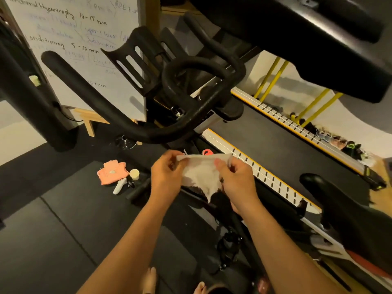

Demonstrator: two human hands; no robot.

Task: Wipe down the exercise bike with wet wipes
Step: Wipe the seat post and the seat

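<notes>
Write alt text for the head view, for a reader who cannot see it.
The left hand and right hand pinch a white wet wipe spread between them, below the black handlebars of an exercise bike. A whiteboard stands behind; a treadmill runs along the right.

Two hands [167,174] [236,179], one wipe [201,172], one bike [169,128], one whiteboard [63,39], one treadmill [275,145].

A white board with handwritten workout notes [70,39] fills the 11 o'clock area, standing on a pale wooden easel [89,122]. A black padded column [31,92] rises at 9 o'clock. On the dark rubber floor mat [53,230], toward 8 o'clock, lie a salmon-orange folded bundle [111,172], a cream round cup [134,174] just beside it and a white handheld device [119,186]. A black-belted treadmill with yellow-edged rails [275,141] runs through 3 o'clock, and beyond it is a row of shoes [339,141].
</notes>
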